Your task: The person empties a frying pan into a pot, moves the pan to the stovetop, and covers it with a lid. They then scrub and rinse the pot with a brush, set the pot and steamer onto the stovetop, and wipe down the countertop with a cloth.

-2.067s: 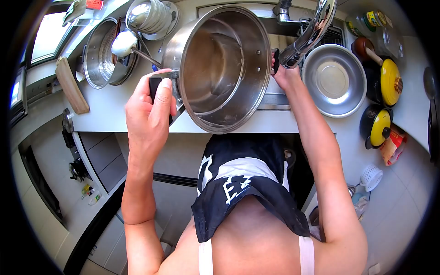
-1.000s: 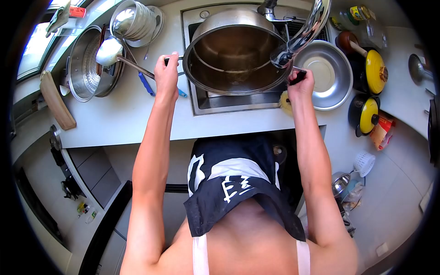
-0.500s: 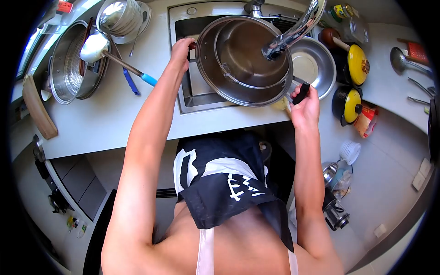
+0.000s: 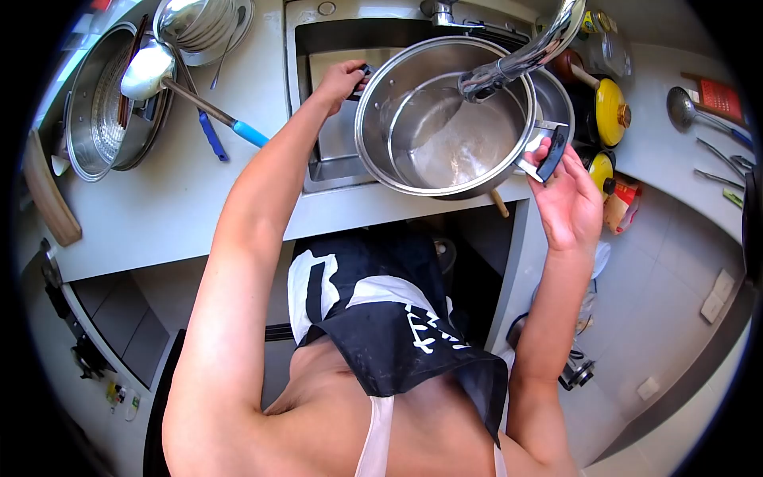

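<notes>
White worktop (image 4: 151,207) runs under the window side of this kitchen, and into it the sink (image 4: 330,172) is set. At the sink, the left hand (image 4: 340,83) has thumb and fingers bent together, pinching the left handle of a large steel pot (image 4: 437,135). Compared with half a second ago, this pot is shifted to the right, above the sink and its front edge, and its mouth faces more upward. I judge that this makes its inside easier to inspect, below the chrome spout (image 4: 528,63). The right hand (image 4: 571,207) has turned its palm up, with loosely bent fingers at the right handle; how firmly they grip, I cannot tell.

About the containers: leftmost, a steel vessel (image 4: 81,135) holds chopsticks and a perforated piece, with the ladle (image 4: 195,97) reaching over it. Next, bowls (image 4: 195,28) are stacked. The large pot shows perhaps some water, not certain. Behind it, a basin (image 4: 570,111) is partly hidden. Rightmost, yellow lids (image 4: 610,111) conceal two dark pots' contents.
</notes>
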The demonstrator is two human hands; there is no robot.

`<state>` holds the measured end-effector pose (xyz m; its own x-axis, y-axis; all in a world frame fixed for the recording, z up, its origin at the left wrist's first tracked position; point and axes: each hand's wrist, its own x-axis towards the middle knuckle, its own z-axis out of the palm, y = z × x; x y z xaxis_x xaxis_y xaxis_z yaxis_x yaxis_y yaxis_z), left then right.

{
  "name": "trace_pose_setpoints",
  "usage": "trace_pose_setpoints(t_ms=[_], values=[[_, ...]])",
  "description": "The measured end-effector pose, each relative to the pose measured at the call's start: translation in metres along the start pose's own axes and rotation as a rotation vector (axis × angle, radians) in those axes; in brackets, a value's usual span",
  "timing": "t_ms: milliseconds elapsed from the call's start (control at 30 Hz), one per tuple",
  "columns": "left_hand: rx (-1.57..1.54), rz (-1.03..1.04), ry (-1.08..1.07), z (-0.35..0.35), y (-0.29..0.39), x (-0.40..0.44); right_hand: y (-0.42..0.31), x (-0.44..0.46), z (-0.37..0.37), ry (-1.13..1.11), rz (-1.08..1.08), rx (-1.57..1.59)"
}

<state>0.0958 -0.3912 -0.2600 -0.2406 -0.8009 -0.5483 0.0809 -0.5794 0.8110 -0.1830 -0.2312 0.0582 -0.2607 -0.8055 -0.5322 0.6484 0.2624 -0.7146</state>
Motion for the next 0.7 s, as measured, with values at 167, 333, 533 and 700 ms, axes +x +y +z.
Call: trace_pose_setpoints(t_ms=[167,333,533,700], values=[[0.155,-0.042,-0.128,0.014,-0.007,-0.023,-0.018,-0.016,0.016,-0.047,-0.018,-0.058],[0.004,-0.227,-0.12,0.031,-0.015,-0.056,-0.03,-0.026,0.03,-0.086,-0.073,-0.129],[-0.051,-0.34,-0.094,0.045,-0.038,-0.091,-0.037,-0.016,0.035,-0.14,-0.122,-0.205],[-0.04,-0.457,-0.123,0.061,-0.046,-0.112,-0.042,-0.006,0.047,-0.229,-0.053,-0.132]])
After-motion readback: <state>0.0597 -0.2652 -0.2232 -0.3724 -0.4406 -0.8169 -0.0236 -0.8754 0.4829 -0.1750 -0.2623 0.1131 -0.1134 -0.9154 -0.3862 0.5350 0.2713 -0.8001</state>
